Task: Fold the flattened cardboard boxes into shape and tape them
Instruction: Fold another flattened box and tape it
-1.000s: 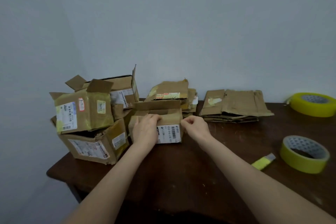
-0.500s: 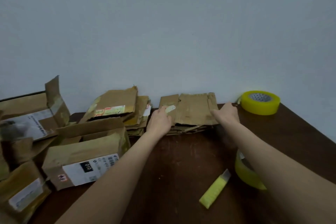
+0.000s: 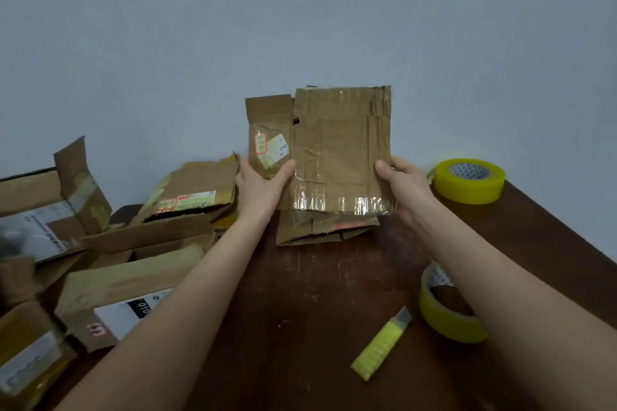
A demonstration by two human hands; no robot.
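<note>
A dark brown wooden table [image 3: 334,294] stands against a pale wall. Along its left edge sits a cluster of shaped cardboard boxes, the nearest an open box [image 3: 133,280] with a white label on its front and its flaps up. Behind it, by the back edge, lies a leaning pile of flattened boxes [image 3: 197,187].

At the middle of the back edge a flattened cardboard box [image 3: 340,150] is held upright, its broad face toward the viewer, with shiny clear tape along its lower part. It is raised just above a low stack of flat boxes [image 3: 320,227] lying on the table.

The left grip [image 3: 260,187] clasps the box's lower left side, thumb across the front below a small white sticker. The right grip [image 3: 404,187] clasps its lower right side, thumb on the front.

A yellow tape roll [image 3: 470,182] rests at the back right corner. A second tape roll [image 3: 447,317] lies nearer the front, partly hidden by the right forearm. Just left of it lies a small yellow cutter [image 3: 380,347].
</note>
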